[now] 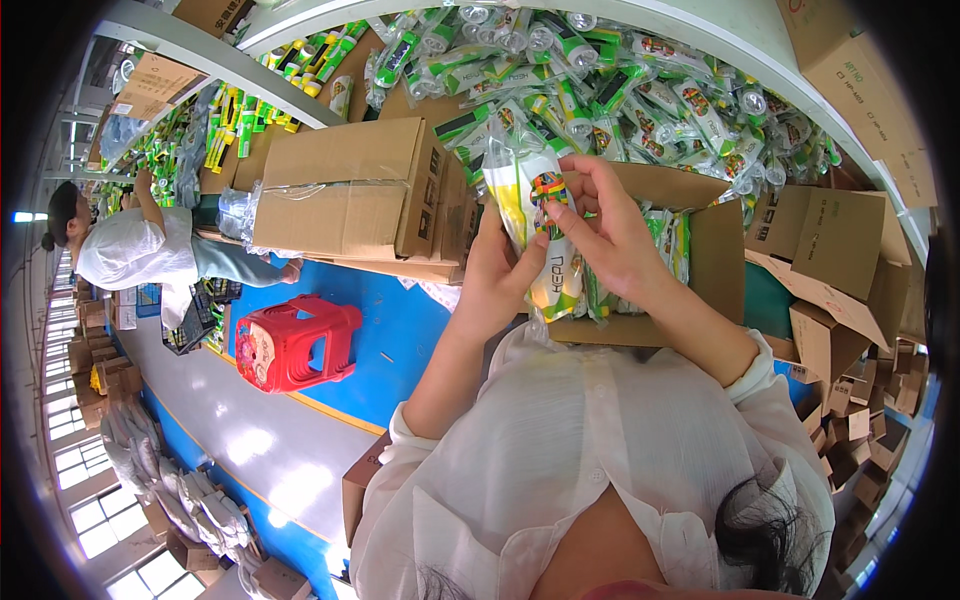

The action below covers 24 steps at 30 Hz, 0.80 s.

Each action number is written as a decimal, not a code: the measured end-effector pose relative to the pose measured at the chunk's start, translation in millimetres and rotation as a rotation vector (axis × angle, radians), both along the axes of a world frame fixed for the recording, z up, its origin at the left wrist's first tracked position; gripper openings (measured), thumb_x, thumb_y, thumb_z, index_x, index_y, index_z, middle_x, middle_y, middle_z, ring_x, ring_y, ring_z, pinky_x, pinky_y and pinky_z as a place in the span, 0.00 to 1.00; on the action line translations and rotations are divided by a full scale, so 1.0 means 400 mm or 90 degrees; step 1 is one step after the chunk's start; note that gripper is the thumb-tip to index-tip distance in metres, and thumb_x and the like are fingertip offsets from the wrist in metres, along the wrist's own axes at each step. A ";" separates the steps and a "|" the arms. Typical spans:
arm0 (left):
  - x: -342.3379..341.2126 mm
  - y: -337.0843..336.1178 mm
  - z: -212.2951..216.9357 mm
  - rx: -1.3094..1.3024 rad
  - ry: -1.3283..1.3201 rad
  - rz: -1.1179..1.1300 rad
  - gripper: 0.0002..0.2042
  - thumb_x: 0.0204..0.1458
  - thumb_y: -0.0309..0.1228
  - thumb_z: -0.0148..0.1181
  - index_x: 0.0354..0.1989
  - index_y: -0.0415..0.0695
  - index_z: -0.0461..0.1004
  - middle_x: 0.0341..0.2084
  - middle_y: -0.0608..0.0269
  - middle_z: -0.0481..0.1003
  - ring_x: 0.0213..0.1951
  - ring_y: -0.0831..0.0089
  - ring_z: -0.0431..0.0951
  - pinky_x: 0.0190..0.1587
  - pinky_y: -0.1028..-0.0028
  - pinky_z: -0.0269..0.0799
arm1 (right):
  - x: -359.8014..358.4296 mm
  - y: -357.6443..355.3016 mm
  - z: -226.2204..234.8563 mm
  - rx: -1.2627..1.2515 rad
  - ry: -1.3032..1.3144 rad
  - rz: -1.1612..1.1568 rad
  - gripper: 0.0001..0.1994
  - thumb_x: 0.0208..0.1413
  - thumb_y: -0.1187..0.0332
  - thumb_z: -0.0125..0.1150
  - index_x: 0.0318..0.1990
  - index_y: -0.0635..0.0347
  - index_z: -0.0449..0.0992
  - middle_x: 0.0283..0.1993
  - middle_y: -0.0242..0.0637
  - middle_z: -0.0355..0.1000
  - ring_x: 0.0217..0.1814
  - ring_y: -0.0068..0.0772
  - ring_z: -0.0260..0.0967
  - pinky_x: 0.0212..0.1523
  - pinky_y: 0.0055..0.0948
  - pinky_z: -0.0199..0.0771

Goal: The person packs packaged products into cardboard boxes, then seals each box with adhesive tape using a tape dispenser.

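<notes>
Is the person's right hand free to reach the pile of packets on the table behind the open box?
Probably not right now. The right hand and the left hand both pinch one clear packet over the open box. The pile of packets lies uncovered just beyond, so once emptied it likely would.

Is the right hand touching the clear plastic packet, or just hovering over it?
Touching. The head view shows the right hand with fingertips pressed on the upper part of the clear plastic packet, while the left hand grips it from behind.

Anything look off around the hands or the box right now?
Nothing stands out. Both hands, left and right, hold a clear plastic packet above the open cardboard box; more packets lie heaped behind.
</notes>
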<state>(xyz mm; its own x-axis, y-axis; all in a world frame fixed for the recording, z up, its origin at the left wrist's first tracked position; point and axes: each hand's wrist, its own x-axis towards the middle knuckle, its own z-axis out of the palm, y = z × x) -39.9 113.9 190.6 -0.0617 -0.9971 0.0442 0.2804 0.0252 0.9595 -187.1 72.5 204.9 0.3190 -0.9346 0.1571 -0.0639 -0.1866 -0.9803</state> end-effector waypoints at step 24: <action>-0.012 0.000 -0.013 -0.023 -0.073 0.015 0.17 0.63 0.30 0.45 0.58 0.37 0.60 0.49 0.61 0.68 0.49 0.78 0.67 0.53 0.75 0.63 | 0.002 -0.007 -0.009 0.024 -0.009 -0.005 0.18 0.57 0.69 0.57 0.51 0.68 0.61 0.38 0.38 0.70 0.30 0.20 0.65 0.27 0.22 0.65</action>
